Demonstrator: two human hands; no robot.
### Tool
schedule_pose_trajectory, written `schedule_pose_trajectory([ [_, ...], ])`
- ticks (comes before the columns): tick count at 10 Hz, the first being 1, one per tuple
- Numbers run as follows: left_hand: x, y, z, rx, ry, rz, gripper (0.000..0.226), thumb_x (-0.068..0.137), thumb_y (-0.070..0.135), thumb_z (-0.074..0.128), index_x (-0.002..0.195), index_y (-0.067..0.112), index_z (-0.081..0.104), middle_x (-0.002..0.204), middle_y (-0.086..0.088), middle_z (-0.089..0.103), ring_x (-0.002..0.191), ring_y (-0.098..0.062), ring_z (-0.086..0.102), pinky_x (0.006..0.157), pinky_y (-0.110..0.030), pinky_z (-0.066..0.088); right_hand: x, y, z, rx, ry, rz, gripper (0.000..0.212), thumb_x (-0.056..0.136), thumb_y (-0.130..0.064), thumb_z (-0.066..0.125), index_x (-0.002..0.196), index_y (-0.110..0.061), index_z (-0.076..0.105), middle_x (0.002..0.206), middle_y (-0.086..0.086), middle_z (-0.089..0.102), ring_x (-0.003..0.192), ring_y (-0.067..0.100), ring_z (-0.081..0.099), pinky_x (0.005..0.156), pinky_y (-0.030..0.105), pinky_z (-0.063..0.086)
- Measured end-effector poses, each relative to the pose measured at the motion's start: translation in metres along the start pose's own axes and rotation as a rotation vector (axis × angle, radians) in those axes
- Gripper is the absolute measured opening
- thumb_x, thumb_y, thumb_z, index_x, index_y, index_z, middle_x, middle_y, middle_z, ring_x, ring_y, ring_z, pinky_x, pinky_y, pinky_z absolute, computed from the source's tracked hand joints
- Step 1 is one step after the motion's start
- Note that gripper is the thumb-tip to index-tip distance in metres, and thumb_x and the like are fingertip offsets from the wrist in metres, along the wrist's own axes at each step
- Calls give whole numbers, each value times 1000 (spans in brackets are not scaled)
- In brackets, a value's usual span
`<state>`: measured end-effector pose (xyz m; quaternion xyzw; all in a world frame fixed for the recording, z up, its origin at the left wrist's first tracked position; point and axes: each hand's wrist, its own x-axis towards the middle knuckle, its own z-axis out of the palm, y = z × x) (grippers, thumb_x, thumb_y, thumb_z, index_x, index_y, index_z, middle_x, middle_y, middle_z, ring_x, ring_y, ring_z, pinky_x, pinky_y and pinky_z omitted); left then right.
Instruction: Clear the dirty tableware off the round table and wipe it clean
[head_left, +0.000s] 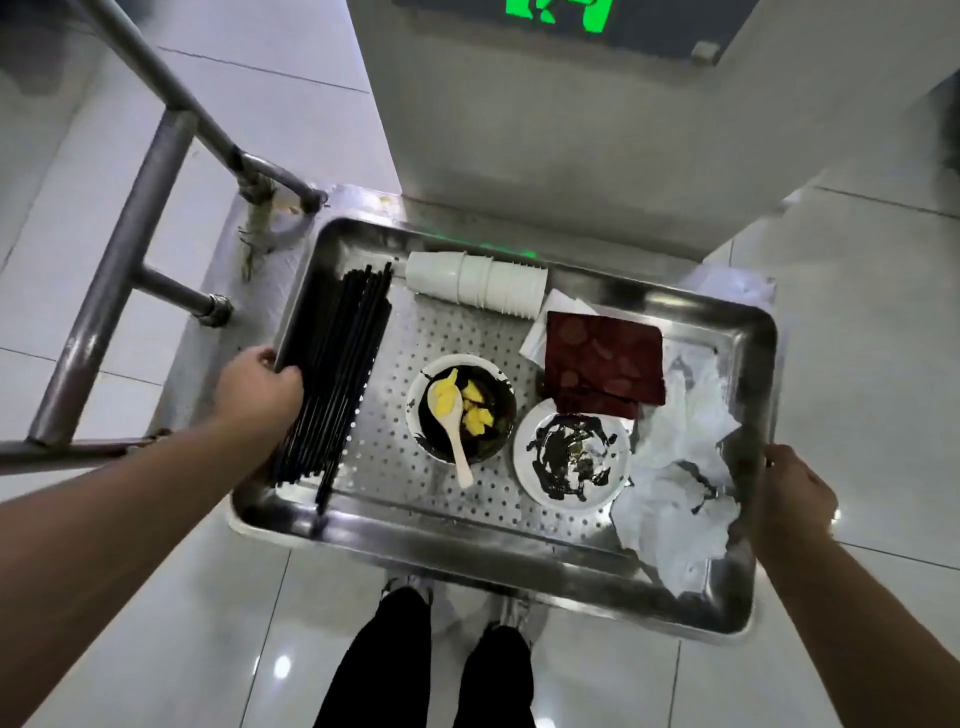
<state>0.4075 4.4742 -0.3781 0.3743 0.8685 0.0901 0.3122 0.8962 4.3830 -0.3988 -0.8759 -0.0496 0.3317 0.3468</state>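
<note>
Head view, looking straight down: steel tray (519, 535) held level above a metal cart top (208, 332), over a pale tiled floor (857, 291). Left hand (257, 387) clamped on the tray's left rim, thumb hooked over the edge beside a bundle of black chopsticks (337, 374). Right hand (795, 493) gripping the right rim, fingers curled under and mostly hidden, next to crumpled white napkins (680, 499). Hands well apart, one at each short side.

On the perforated tray floor: chopsticks lying lengthwise along the left side; a stack of white cups (478, 283) tipped on its side along the far edge; a dark red cloth (605, 364) lying flat to the right of centre, overlapping a sheet of white paper (540, 332). Near the middle, a bowl (462, 410) of dark liquid with yellow food pieces and a white spoon (457, 441) resting in it, handle pointing toward the near rim. Just beside the bowl on its right, a white plate (571, 457) smeared with dark sauce, its far edge touching the cloth.

Metal cart handle bars (130, 249) rising at left. Grey pillar (545, 114) directly beyond the tray. Dark trousers and shoes (415, 649) below the near rim.
</note>
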Motion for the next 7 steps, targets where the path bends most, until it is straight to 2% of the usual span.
schedule_pose_trajectory([
  [1,42,-3,38,11,20,-22,25,80,21,57,98,8,69,93,-19,71,93,-39,67,88,-44,56,27,10,41,53,23,-7,43,89,-26,56,122,0,63,75,-4,57,61,10,51,34,9,39],
  [2,77,0,74,39,76,-13,25,88,11,58,109,5,70,105,-18,71,102,-38,64,93,-41,49,58,23,74,62,16,-37,42,90,-25,56,123,0,63,75,-5,56,61,9,51,34,9,39],
  [3,105,-2,103,58,86,-1,26,89,9,57,112,4,70,103,-19,69,97,-36,62,86,-39,48,89,35,105,66,22,-40,41,90,-26,58,121,-1,65,74,-5,56,60,8,50,36,9,40],
  [4,126,-9,120,68,65,40,22,88,8,56,107,3,67,96,-18,67,85,-32,58,74,-35,41,107,43,123,47,35,-7,35,88,-28,60,115,-8,70,76,0,61,60,15,54,42,19,44],
  [5,132,-15,129,119,38,67,20,87,9,58,106,7,66,94,-17,68,84,-34,59,74,-37,44,114,44,132,51,45,62,29,89,-31,61,111,-17,73,98,10,71,74,26,59,55,29,47],
  [6,132,-16,129,101,-5,122,16,86,14,60,100,11,64,92,-17,67,84,-37,64,77,-42,52,114,48,136,19,40,-24,34,85,-37,68,115,-21,72,106,6,72,78,24,62,59,28,48],
  [7,123,-6,121,193,-72,180,46,89,23,58,133,13,57,123,-20,60,112,-40,60,101,-52,48,94,40,135,-180,57,-181,45,85,-48,66,124,-25,63,102,4,71,80,24,66,71,37,55],
])
